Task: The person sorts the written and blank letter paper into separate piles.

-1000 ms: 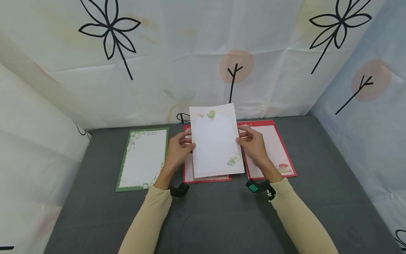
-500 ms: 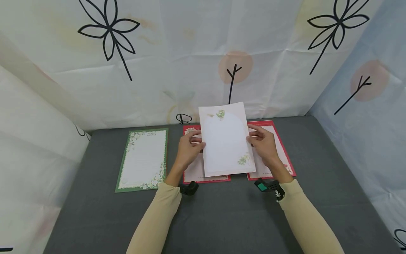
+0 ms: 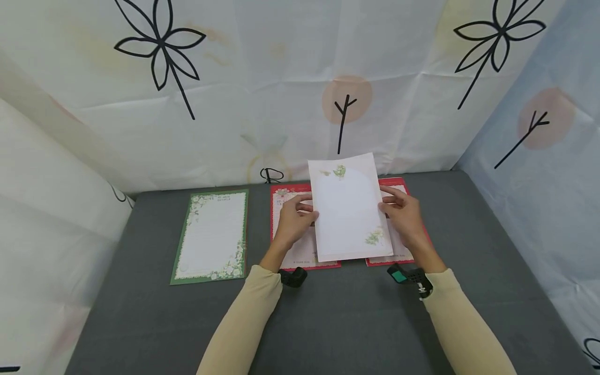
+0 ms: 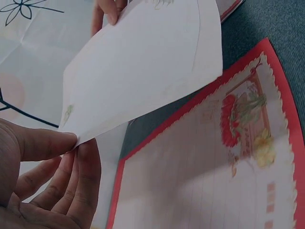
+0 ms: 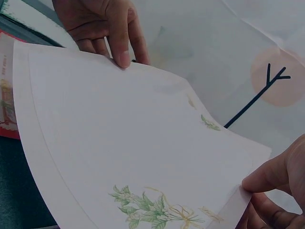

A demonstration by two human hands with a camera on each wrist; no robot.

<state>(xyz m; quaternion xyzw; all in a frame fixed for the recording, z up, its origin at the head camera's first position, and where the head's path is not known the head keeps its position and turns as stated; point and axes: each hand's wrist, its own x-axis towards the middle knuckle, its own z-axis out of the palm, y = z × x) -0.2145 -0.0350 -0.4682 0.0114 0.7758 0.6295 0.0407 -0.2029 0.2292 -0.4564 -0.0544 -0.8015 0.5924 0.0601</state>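
Note:
Between both hands a white sheet of stationery paper (image 3: pixel 349 208) with small green leaf prints is held up, tilted, over two red-bordered sheets. My left hand (image 3: pixel 294 223) pinches its left edge between thumb and fingers; the left wrist view shows the thumb on top of the paper (image 4: pixel 138 67). On the opposite edge my right hand (image 3: pixel 403 216) pinches in the same way, and the sheet bows slightly in the right wrist view. Below lie a red-bordered sheet (image 3: pixel 304 255) on the left and another red-bordered sheet (image 3: pixel 398 252) on the right, both partly hidden by the held paper.
A green-bordered sheet (image 3: pixel 211 234) lies flat at the left of the dark grey table (image 3: pixel 347 323). White cloth (image 3: pixel 225 114) with black plant drawings hangs behind the table and along both sides.
Both hands have carried the white paper to the right. It now covers more of the right red-bordered sheet and less of the left one. The grip stays the same.

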